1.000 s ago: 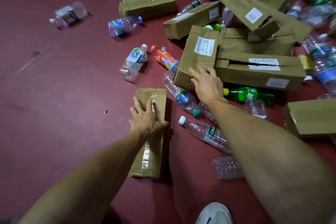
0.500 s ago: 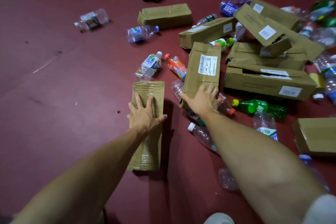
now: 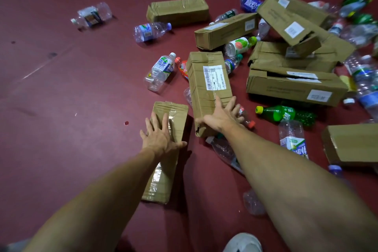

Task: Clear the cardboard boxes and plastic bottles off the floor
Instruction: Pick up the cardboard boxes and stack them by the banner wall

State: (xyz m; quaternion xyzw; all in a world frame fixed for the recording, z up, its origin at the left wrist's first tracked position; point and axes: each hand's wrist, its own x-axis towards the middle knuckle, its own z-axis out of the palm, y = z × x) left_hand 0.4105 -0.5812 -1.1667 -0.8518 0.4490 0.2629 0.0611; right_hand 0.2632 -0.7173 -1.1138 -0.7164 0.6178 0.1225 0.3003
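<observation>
Cardboard boxes and plastic bottles litter the dark red floor. My left hand [image 3: 158,137] lies flat, fingers straight, on top of a long taped cardboard box [image 3: 163,161] right in front of me. Just to its right, my right hand [image 3: 221,115] spans the near end of a labelled cardboard box [image 3: 206,86], thumb on its left side and fingers spread over the top to its right edge. That box rests partly on clear bottles [image 3: 225,149]. A green bottle [image 3: 282,113] lies to the right of it.
A heap of long boxes [image 3: 294,86] and bottles fills the right side. Single boxes [image 3: 178,11] and bottles [image 3: 159,71] lie further out. Another box [image 3: 351,143] sits at the right edge. My white shoe [image 3: 243,242] is at the bottom.
My right hand has pulled the labelled box away from the heap toward me and turned it more lengthwise. My left hand stays on the taped box.
</observation>
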